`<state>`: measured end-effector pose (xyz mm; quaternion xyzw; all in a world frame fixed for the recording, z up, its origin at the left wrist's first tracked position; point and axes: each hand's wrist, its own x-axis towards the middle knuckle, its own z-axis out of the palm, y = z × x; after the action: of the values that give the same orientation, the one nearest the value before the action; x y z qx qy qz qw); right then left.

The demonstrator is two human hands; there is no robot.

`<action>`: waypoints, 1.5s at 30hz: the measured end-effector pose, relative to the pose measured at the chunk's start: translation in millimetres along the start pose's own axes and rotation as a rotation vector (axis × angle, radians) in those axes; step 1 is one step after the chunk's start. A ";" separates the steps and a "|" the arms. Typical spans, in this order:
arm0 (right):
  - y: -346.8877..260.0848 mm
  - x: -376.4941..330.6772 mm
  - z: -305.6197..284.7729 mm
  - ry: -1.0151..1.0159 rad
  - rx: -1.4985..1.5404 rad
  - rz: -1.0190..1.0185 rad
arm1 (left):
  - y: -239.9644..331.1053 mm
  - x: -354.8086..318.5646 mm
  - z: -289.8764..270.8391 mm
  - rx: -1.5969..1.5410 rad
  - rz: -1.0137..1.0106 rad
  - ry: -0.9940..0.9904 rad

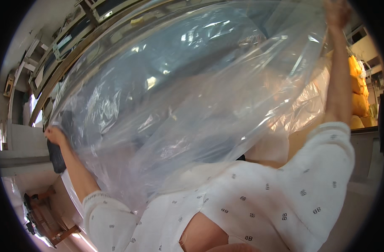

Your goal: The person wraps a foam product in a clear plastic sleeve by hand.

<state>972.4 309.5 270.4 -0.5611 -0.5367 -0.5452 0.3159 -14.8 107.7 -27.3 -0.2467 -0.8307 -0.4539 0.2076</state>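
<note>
A large clear plastic sheet (171, 96) spreads between my raised arms and fills the middle of the view, creased and shiny with reflections. At the left, my left hand (55, 135) is closed on the sheet's edge. My right hand (338, 14) is held high at the upper right, its fingers closed around the sheet's other side; the fingertips are partly cut off by the dark rim of the picture. Through the film, bluish and darker shapes show only blurred. The sheet's lower part hangs close in front of my white patterned shirt.
Beyond the sheet at the upper left runs a long wooden-edged frame (68, 63). Orange-yellow bundles (358, 90) are stacked at the right on a dark-edged surface. A brown stand-like object (44, 214) is at the lower left, and a black bag-like thing (56, 157) hangs below my left hand.
</note>
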 end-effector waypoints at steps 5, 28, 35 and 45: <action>-212.0 -169.7 7.0 -0.560 0.612 -0.070 | -152.9 55.4 -138.2 0.866 0.287 0.039; -343.1 -187.1 -18.7 -0.761 1.026 -0.505 | -190.1 48.6 -342.5 -0.045 -0.488 0.029; -368.6 -165.7 39.0 -0.890 1.417 -0.180 | -198.9 22.2 -436.0 -0.457 -0.442 -0.264; -314.0 -52.3 81.3 -0.752 1.968 0.530 | -100.7 85.9 -314.5 -0.591 -0.386 -0.212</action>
<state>706.2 442.9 131.4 -0.2911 -0.6626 0.4166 0.5502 -105.0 -189.6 113.7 -0.1803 -0.7117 -0.6771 -0.0496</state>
